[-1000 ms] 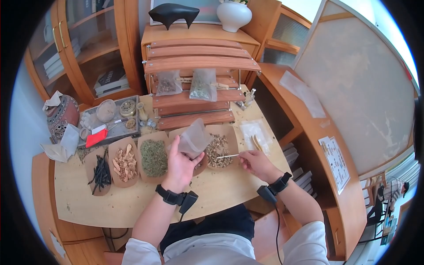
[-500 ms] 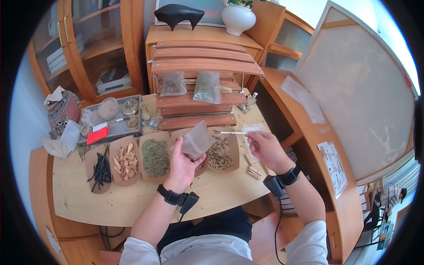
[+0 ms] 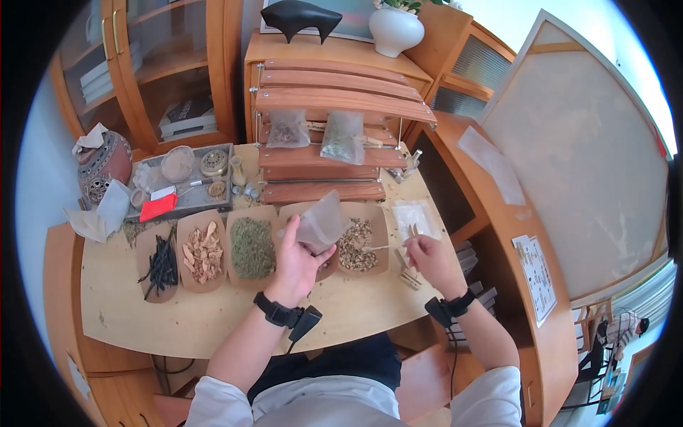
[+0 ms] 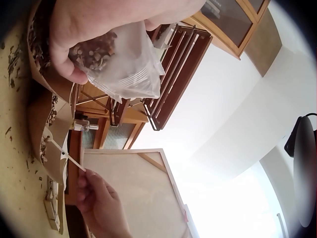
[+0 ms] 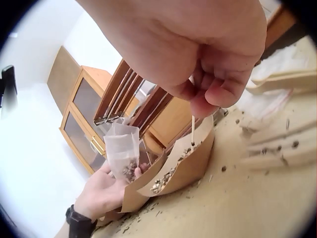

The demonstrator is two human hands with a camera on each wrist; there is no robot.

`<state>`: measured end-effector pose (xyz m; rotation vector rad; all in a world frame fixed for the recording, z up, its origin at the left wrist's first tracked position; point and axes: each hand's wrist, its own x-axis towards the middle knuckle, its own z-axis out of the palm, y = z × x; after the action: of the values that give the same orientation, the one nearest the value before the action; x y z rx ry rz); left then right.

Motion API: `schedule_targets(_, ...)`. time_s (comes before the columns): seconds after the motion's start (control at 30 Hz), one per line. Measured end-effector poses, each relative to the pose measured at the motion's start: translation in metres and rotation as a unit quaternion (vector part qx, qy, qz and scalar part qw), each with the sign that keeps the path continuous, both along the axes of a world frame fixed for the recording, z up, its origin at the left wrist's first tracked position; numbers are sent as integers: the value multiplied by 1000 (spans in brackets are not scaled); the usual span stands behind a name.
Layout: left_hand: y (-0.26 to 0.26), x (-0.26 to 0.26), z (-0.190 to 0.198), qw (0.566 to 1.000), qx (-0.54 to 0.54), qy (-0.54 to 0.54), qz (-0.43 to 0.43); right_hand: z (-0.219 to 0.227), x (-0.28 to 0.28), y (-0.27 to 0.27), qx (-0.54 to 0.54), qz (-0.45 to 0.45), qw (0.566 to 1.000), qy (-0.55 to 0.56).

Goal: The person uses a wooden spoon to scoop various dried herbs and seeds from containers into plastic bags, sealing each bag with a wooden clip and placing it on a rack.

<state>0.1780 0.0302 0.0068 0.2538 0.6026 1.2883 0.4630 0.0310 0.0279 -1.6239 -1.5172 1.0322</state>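
Observation:
The left hand [image 3: 295,267] grips a translucent mesh bag [image 3: 321,222] above the paper trays; in the left wrist view the bag [image 4: 126,64] holds brown bits at its bottom. Thumb and fingers of the right hand [image 3: 434,265] pinch a thin pale stick-like tool [image 3: 377,248], whose far end is at the chopped pieces in the rightmost tray [image 3: 382,263]. From the right wrist view, the tool [image 5: 193,131] reaches down over that tray's edge. Whether its tip carries anything cannot be told.
More trays hold green herb [image 3: 252,248], pale slices [image 3: 203,256] and dark strips [image 3: 162,267]. A wooden rack [image 3: 320,156] with two clipped filled bags stands behind. Wooden clips [image 3: 410,279] and a plastic packet [image 3: 416,213] lie at the right; a grey tray [image 3: 192,203] sits back left.
The right hand first lifted the tool clear of the rightmost tray, then lowered it back to the pieces. The left hand still grips the bag in nearly the same place.

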Motion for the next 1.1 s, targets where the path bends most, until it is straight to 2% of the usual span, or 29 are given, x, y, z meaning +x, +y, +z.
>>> schedule_targets(0.07, 0, 0, -1, 1000, -2, 1, 1, -10, -3, -4, -37, 18, 998, 53)
schedule_targets(0.3, 0, 3, 2, 1000, -18, 16, 12, -10, -16, -7, -190, -24, 966, 172)
schedule_targets(0.6, 0, 0, 3, 1000, -9, 11, 8, -7, -12, -4, -243, -44, 923, 294)
schedule_targets(0.73, 0, -2, 1, 1000, -1, 3, 3, 1, -5, 5, -201, -43, 935, 288)
schedule_targets(0.93, 0, 1, 3, 1000, -15, 10, 9, 63, -28, 21, -117, -29, 943, 310)
schedule_targets(1.03, -1, 2, 6, 1000, -16, 10, -2, 72, -55, 16, -26, -3, 981, 193)
schedule_targets(1.1, -1, 2, 5, 1000, -12, 10, -6, 69, -62, 11, 53, 22, 991, 118)
